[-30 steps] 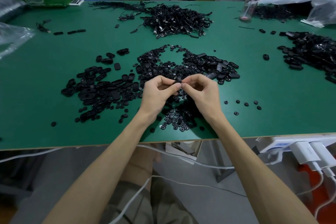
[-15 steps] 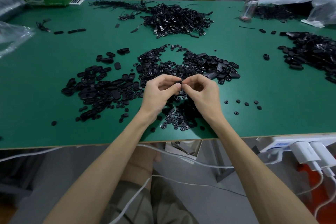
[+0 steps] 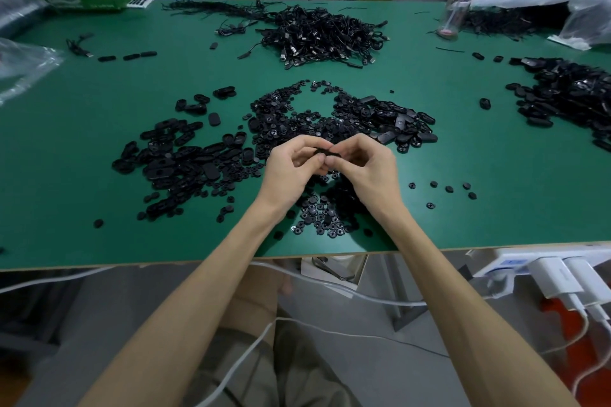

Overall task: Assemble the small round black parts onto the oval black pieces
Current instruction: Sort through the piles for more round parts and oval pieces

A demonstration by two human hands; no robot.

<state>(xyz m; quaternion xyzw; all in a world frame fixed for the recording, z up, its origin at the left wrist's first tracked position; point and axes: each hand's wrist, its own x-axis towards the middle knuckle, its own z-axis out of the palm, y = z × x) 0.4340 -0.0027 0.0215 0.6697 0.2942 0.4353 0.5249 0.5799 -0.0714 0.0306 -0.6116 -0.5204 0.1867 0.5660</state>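
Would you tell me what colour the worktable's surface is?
The tabletop is green; head view.

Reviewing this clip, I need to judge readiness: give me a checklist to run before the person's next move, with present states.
1. Left hand grips the black piece: ok.
2. Right hand pinches the same piece: ok.
3. Assembly fully seated: cannot tell, hidden in the grip.
4. Pile of round parts lies on the table between the wrists: ok.
5. Pile of oval pieces lies to the left: ok.
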